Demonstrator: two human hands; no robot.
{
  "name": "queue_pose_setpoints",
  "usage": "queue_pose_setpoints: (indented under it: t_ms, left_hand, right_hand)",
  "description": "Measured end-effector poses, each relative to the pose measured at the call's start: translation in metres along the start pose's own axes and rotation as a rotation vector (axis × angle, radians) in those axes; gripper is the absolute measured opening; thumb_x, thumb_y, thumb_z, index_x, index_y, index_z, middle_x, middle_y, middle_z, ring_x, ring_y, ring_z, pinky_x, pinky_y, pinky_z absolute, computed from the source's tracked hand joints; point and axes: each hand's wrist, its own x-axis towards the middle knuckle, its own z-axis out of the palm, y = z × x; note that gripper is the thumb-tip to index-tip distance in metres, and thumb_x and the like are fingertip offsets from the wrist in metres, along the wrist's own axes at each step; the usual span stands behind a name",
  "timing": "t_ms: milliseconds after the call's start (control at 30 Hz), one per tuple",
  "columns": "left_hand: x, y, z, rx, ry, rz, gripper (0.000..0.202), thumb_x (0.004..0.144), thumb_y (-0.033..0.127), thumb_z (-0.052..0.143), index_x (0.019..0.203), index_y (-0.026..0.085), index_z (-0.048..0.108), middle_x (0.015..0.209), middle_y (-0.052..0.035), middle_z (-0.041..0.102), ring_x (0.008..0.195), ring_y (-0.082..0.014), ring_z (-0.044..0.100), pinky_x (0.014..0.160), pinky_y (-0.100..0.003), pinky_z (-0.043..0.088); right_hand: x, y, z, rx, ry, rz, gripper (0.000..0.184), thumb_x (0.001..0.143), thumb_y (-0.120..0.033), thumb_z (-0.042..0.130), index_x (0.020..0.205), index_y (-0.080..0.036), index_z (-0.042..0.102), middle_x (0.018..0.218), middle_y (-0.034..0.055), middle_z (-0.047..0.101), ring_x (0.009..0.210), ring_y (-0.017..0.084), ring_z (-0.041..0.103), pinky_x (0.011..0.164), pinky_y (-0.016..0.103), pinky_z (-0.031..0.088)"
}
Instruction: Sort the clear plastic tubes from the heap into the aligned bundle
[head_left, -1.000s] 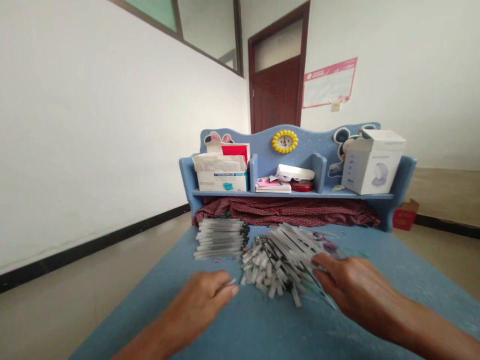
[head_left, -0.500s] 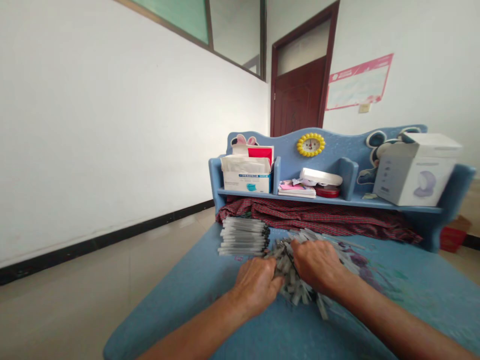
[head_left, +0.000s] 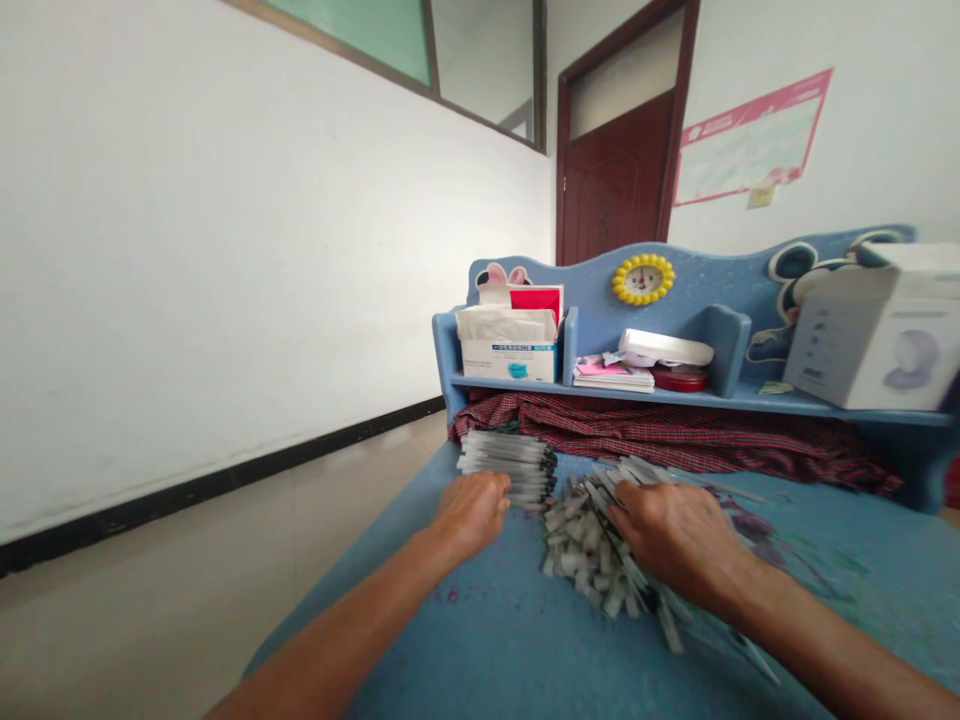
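Moved since half a second ago: left hand (head_left: 469,516), gone from the loose heap of sticks (head_left: 583,545) to the near side of the neat stack of sticks (head_left: 504,462). Left fingers: curled inward; from where I stand, cannot tell whether they pinch a stick. Stack: pale, dark ends toward the heap, lying just beyond the left fingers. Right hand (head_left: 675,532): at the heap as before, fingers bent over its right side; cannot tell whether they grip. Heap: jumbled, under and to the left of the right fingers. Table (head_left: 495,640): blue, beneath both hands. Checked cloth (head_left: 660,433): past all the fingers, below the shelf (head_left: 776,402). Mask box (head_left: 495,362): on the shelf, beyond the left fingers. Yellow clock (head_left: 643,280): above the shelf, beyond the right fingers.
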Motion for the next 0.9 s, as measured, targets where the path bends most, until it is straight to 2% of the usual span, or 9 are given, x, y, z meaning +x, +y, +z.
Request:
queue_pose_setpoints:
  t_ms: [200,367,533,667,800,900]
  left_hand:
    - [0.01,0.006,0.002,0.084,-0.06,0.112,0.017,0.078,0.015,0.049,0.083,0.017,0.066,0.09,-0.0102,0.063,0.087,-0.0251,0.06,0.073,-0.033,0.045]
    - [0.011,0.004,0.003,0.098,-0.091,0.16,0.02,0.078,0.012,0.046,0.081,0.017,0.065,0.089,-0.0095,0.062,0.085,-0.023,0.06,0.071,-0.031,0.045]
    - [0.003,-0.006,-0.012,0.101,-0.08,0.186,0.017,0.079,0.013,0.046,0.079,0.017,0.062,0.087,-0.0085,0.061,0.084,-0.0224,0.058,0.069,-0.03,0.044]
    - [-0.006,0.004,-0.031,-0.014,0.026,0.283,0.01,0.081,0.017,0.047,0.078,0.017,0.057,0.085,-0.0058,0.058,0.08,-0.019,0.056,0.068,-0.027,0.041]
    - [-0.008,0.03,-0.042,-0.192,0.083,0.459,0.009,0.082,0.017,0.047,0.077,0.017,0.054,0.077,-0.0014,0.056,0.07,-0.0143,0.053,0.062,-0.023,0.037]
    - [-0.003,0.047,-0.043,-0.287,0.118,0.525,0.01,0.082,0.016,0.047,0.076,0.017,0.054,0.07,0.0012,0.053,0.064,-0.0122,0.049,0.059,-0.023,0.032]
  right_hand:
    - [0.0,0.003,0.006,-0.013,0.021,-0.017,0.031,0.091,-0.032,0.035,0.081,-0.02,0.062,0.071,0.0095,0.072,0.066,0.025,0.069,0.049,0.026,0.032]
    - [0.0,0.006,0.006,-0.006,0.045,-0.016,0.031,0.091,-0.031,0.035,0.079,-0.021,0.062,0.069,0.0078,0.072,0.062,0.024,0.068,0.048,0.027,0.025]
    - [0.002,0.007,0.005,0.07,0.069,0.009,0.028,0.09,-0.031,0.038,0.078,-0.02,0.061,0.071,0.0072,0.071,0.062,0.022,0.067,0.05,0.027,0.023]
    - [0.003,0.007,0.005,0.314,0.108,0.028,0.03,0.09,-0.038,0.04,0.075,-0.02,0.059,0.06,0.0035,0.065,0.055,0.017,0.061,0.051,0.026,0.025]
    - [0.007,0.01,0.007,0.685,0.136,-0.015,0.039,0.092,-0.04,0.036,0.063,-0.019,0.052,0.055,-0.0007,0.056,0.051,0.011,0.049,0.05,0.023,0.027]
    - [0.011,0.017,0.008,0.891,0.119,0.041,0.041,0.091,-0.04,0.035,0.057,-0.019,0.044,0.049,-0.0021,0.05,0.045,0.009,0.043,0.046,0.021,0.028]
